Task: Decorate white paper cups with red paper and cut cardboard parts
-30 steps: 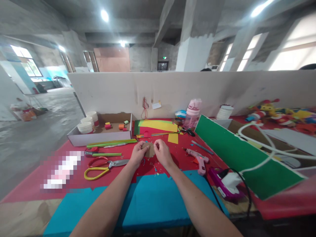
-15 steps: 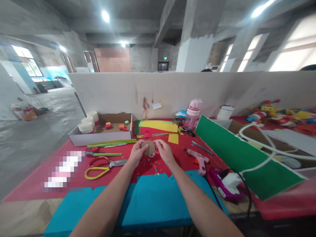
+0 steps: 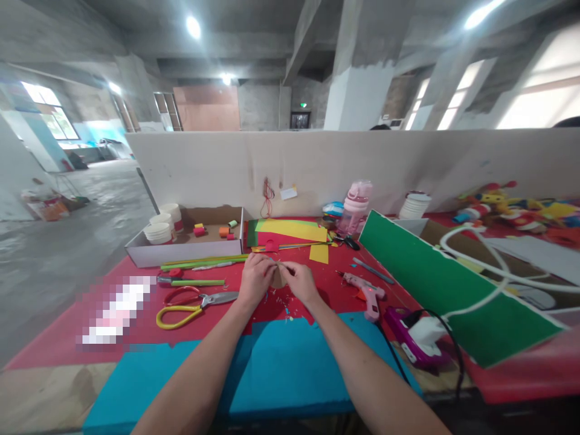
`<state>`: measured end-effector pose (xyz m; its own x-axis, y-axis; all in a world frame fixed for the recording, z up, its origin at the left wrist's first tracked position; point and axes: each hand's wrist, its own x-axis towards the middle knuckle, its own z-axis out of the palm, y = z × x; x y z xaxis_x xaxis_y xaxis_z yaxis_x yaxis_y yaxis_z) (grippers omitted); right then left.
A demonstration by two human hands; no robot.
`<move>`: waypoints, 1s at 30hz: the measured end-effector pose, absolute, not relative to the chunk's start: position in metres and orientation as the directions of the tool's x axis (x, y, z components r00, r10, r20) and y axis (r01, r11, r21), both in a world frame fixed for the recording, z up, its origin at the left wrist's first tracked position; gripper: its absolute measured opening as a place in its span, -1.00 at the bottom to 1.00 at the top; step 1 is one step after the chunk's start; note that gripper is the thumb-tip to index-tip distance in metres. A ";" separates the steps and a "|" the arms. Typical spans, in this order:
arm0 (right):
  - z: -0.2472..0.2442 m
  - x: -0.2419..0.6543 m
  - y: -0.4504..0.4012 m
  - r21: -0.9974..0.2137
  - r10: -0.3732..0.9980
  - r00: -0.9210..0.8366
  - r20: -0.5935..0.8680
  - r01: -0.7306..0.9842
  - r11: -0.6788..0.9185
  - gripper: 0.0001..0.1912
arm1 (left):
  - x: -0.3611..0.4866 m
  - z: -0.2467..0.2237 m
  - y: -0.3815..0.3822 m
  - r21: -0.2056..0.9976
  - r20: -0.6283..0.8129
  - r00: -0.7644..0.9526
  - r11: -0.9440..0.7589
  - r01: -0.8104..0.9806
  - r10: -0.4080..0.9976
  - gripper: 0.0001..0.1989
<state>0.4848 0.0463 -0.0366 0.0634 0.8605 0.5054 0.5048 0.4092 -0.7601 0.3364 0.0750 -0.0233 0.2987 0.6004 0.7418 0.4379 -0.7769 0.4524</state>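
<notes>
Between my hands is a round piece of brown cardboard (image 3: 279,278), tilted and partly hidden by my fingers. My left hand (image 3: 256,280) pinches its left side. At the upper right edge, my right hand (image 3: 301,281) has thumb and fingers closed on the same cardboard disc. Small paper scraps (image 3: 287,304) lie on the red table cover beneath. To the left of my left hand are large scissors (image 3: 196,306) with red and yellow handles. A pink hot glue gun (image 3: 369,295) lies to the right of my right hand.
A shallow box (image 3: 190,249) at back left holds white cups and small coloured rolls. Coloured paper sheets (image 3: 290,231) and a pink bottle (image 3: 355,208) stand behind. At right are a purple power strip (image 3: 419,344) with cables and a green-sided box (image 3: 446,290).
The cardboard disc has turned from facing me to a tilted position. My right hand has moved left onto its edge, and my left fingers have come over it.
</notes>
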 end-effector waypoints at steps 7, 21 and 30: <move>-0.033 0.482 0.040 -0.693 0.835 0.021 0.550 0.569 0.443 -0.71 | 0.337 -0.029 0.078 0.381 0.765 0.318 -0.791 0.478 0.561 -0.80; -0.032 0.479 0.041 -0.719 0.841 0.021 0.540 0.530 0.448 -0.71 | 0.340 -0.025 0.076 0.345 0.811 0.233 -0.759 0.551 0.538 -0.82; -0.034 0.484 0.044 -0.811 0.870 0.129 0.475 0.449 0.376 -0.72 | 0.326 -0.028 0.086 0.515 0.713 0.132 -0.642 0.568 0.688 -0.89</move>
